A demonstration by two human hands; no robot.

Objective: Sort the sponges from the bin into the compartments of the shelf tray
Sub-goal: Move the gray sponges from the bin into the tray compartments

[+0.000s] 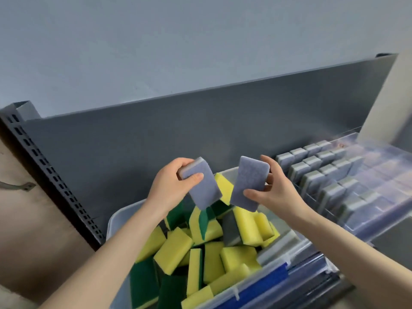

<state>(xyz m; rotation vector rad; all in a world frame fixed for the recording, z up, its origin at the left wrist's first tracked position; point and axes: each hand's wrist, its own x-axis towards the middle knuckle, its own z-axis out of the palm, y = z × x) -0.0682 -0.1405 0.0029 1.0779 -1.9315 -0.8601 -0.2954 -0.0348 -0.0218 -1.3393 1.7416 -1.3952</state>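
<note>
Above the clear plastic bin point(116, 219), my left hand point(171, 181) grips a grey-blue sponge point(201, 186) by its upper end, thumb across its face. Beside it, my right hand point(274, 190) holds a second grey-blue sponge point(249, 184), thumb on its lower face and fingers behind. The two sponges hang close together without touching. Several yellow-and-green sponges point(174, 250) fill the bin, along with a dark grey one point(230, 230). To the right, the clear shelf tray point(379, 221) carries rows of grey-blue sponges point(321, 172) standing on edge in its compartments.
A grey shelf back panel point(200, 130) rises behind the bin. A perforated grey upright point(51, 175) runs down at the left, with brown cardboard point(22, 219) beyond it. A blue-edged clear container point(278, 277) lies at the bin's front right. A pale board point(388, 97) leans at far right.
</note>
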